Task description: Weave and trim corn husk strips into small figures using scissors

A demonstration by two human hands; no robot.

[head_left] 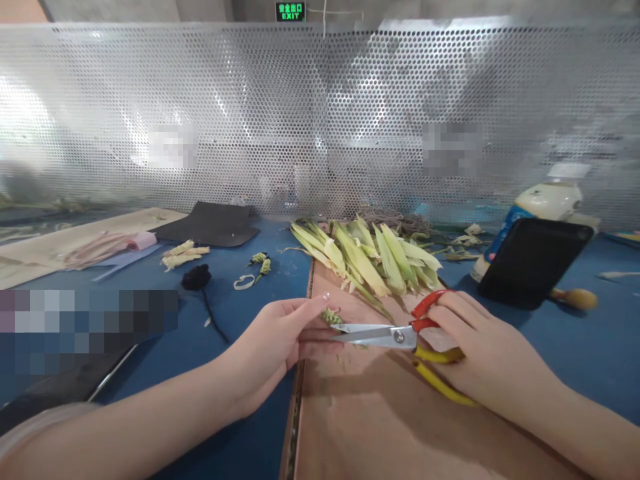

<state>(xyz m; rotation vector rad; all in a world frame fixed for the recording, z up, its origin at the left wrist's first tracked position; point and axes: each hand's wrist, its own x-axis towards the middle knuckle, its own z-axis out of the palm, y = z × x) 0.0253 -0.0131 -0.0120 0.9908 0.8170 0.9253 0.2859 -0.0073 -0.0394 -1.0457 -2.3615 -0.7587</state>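
Observation:
My left hand (285, 337) pinches a small green braided piece (331, 316), which looks like woven corn husk. In my right hand (470, 340) is a pair of scissors (385, 335) with red and yellow handles. Their blades point left and stand slightly apart, with the tips at the green piece beside my left fingers. Just beyond the hands lies a pile of pale green corn husks (370, 257). Two similar green braided pieces (263, 265) rest on the blue table to the left, close to a pale curled strip (244, 282).
A wooden board (360, 427) lies under my hands on the blue table (200, 440). A black phone (537, 263) leans against a bottle (550, 197) at right. A black flower-like piece (197, 277) lies left. A perforated metal screen (320, 100) closes off the back.

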